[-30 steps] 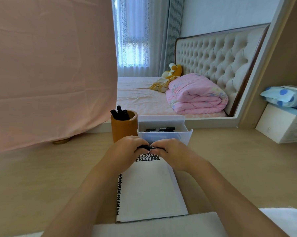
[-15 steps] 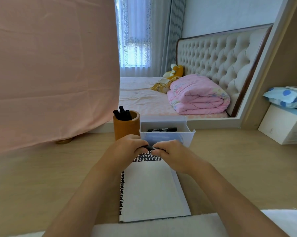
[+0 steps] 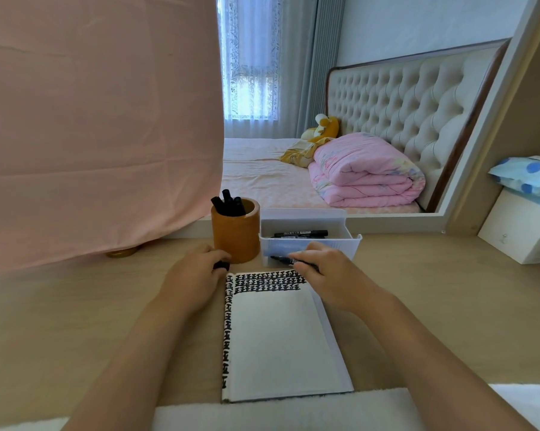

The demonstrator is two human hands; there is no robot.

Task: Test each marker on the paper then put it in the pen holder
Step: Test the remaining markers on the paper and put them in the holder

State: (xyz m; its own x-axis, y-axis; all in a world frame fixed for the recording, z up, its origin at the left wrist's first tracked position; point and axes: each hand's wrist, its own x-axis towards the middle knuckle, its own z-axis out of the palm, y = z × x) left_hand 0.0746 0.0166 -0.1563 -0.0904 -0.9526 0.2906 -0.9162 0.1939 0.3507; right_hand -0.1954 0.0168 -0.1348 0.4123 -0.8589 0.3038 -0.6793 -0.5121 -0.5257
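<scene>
Right grip curled round an uncapped marker, left grip pinching a small black cap
The marker lies level just above the top edge of the paper, tip pointing left, apart from the cap. Black test marks fill the paper's top rows and left margin. Behind, on the tabletop, the pen holder holds several black markers; a white box just beside it has more
</scene>
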